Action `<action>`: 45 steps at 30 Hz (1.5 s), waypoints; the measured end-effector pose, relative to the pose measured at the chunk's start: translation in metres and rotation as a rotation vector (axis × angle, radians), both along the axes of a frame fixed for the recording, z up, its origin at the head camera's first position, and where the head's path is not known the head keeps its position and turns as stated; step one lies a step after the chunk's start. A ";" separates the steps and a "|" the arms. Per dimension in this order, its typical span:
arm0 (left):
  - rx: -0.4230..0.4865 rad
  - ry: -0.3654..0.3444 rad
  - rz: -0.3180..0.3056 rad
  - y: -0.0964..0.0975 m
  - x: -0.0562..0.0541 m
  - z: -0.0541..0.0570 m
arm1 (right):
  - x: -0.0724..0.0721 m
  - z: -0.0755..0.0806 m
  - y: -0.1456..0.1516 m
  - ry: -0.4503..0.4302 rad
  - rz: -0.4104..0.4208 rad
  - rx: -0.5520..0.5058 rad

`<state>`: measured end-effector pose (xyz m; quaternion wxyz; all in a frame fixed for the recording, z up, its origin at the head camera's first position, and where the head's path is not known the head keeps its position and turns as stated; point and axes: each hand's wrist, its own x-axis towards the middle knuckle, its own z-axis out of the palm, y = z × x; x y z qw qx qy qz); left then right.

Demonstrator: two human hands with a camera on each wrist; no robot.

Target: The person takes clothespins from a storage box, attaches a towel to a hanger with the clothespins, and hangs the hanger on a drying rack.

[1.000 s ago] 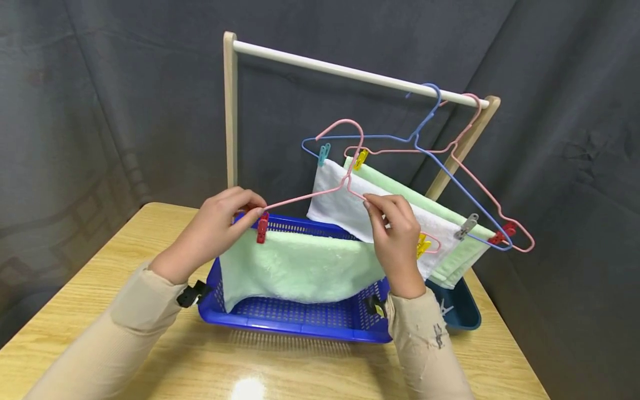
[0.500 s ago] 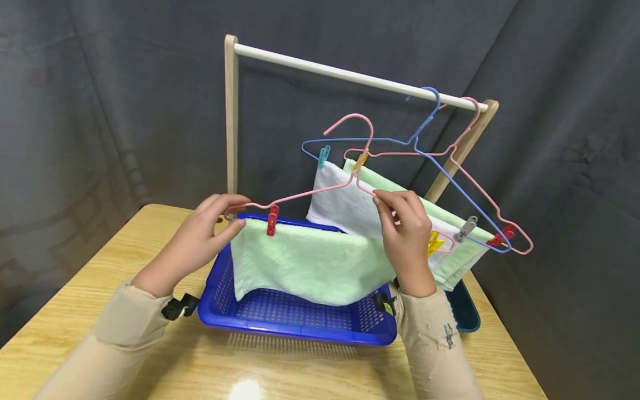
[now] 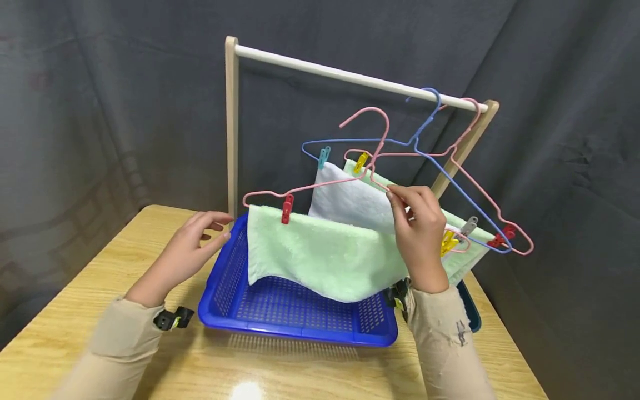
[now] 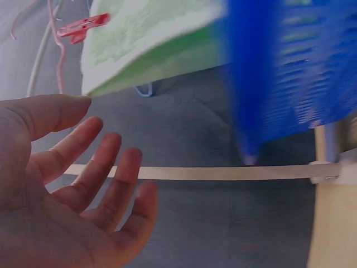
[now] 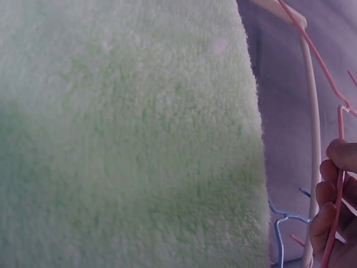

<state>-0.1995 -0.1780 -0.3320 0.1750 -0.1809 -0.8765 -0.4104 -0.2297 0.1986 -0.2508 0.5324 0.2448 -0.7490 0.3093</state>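
My right hand (image 3: 420,230) pinches the sloping right arm of a pink hanger (image 3: 320,185), just below its neck. From this hanger a light green towel (image 3: 320,253) hangs over the basket, held by a red clothespin (image 3: 286,209) at the left and a yellow clothespin (image 3: 448,243) at the right. The pink hook stands up in front of the rack, apart from the white bar. My left hand (image 3: 192,247) is empty, left of the towel, its fingers spread and slightly bent in the left wrist view. In the right wrist view the towel (image 5: 134,134) fills most of the picture.
A blue plastic basket (image 3: 300,332) sits on the wooden table (image 3: 165,233) beneath the towel. Behind it stands a rack with a white bar (image 3: 320,70). At its right end hang a blue hanger (image 3: 360,139) with a white towel and another pink hanger. A dark bin (image 3: 470,308) is partly hidden.
My left hand has let go of the pink hanger's left end and drawn back to the left. My right hand has carried the hanger and green towel to the right and slightly up.
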 end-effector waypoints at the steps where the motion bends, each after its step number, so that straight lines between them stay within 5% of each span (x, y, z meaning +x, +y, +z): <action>1: 0.009 -0.014 0.001 0.000 0.000 -0.004 | 0.000 0.001 0.001 0.002 -0.005 0.001; 12: 0.031 -0.097 0.058 0.006 -0.005 -0.040 | -0.005 0.008 0.009 0.020 -0.046 0.007; 27: -0.081 -0.063 0.055 0.022 -0.009 -0.055 | -0.012 0.022 0.018 0.045 -0.081 0.021; 45: -0.049 -0.024 0.123 0.024 -0.007 -0.061 | -0.025 0.038 0.024 0.006 -0.157 0.021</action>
